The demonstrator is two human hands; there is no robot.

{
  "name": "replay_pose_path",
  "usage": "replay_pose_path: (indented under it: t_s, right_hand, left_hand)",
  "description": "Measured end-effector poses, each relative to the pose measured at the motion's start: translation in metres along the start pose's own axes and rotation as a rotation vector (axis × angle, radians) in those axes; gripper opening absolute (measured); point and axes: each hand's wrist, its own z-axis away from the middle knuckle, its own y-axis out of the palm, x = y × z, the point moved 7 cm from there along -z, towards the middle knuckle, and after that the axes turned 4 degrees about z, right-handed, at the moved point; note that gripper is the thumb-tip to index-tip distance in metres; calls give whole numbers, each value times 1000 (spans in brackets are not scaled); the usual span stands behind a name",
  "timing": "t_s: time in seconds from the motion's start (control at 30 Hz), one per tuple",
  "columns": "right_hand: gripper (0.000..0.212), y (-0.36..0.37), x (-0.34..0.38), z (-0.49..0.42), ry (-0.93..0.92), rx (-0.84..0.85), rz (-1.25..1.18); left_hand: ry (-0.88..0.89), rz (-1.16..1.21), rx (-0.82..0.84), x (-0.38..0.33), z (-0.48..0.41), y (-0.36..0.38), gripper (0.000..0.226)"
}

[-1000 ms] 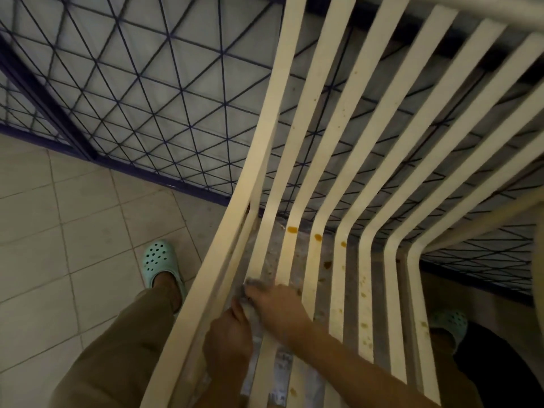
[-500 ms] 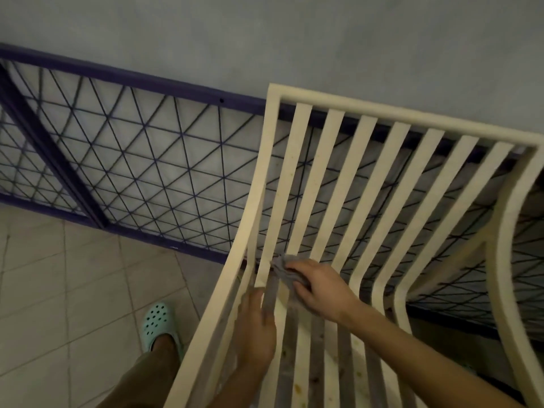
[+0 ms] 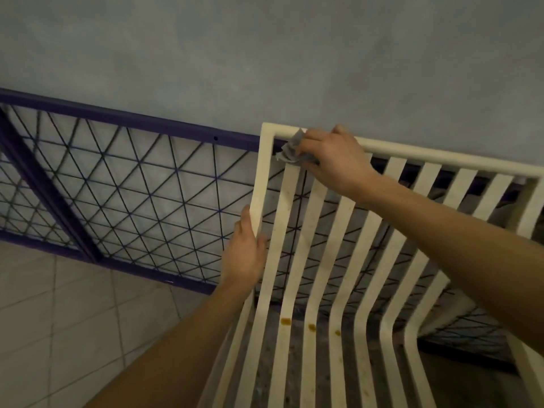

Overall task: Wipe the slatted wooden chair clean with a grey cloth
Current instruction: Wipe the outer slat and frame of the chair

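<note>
Tiled floor [image 3: 59,319]: pale square tiles, darker grout lines.
Carries a purple-framed wire-mesh panel [image 3: 132,184] along the foot of the grey wall [image 3: 265,54]; cream slatted chair [image 3: 441,156] in front, legs hidden.

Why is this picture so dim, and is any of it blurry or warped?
Head view: low, even light, no glare or hard shadows; the wide lens slightly bows the purple rail; the left hand on the chair and near forearms look soft; the cloth in the right hand is fairly sharp.
</note>
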Motion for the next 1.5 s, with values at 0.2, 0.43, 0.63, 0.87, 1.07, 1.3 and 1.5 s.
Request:
replay_pose_path:
  t_s: [0.2,0.43,0.63,0.87,1.07,1.3,1.5]
  right_hand:
    - [16,51,11,9,-1,85,78]
    - [15,73,31,19,-127,132,112]
    - [28,37,9,-6,-43,-85,58]
    - [25,92,53,24,-114,66,111]
    - [27,132,104,50,-194,124,112]
    - [19,142,104,59,-276,217,98]
    - [13,86,59,23,-237,101,131]
  left_hand:
    - [-13,-81,-69,6,-2,5,54]
    - [-33,99,-95,12,-6,1,45]
    - [-55,149,-91,15,-6,4,43]
    - [-60,156,-107,16,-8,6,40]
    - [-63,171,-105,18,-8,4,43]
    - [-43,181,-85,15,-8,4,43]
    - [-78,167,-82,20,-10,7,43]
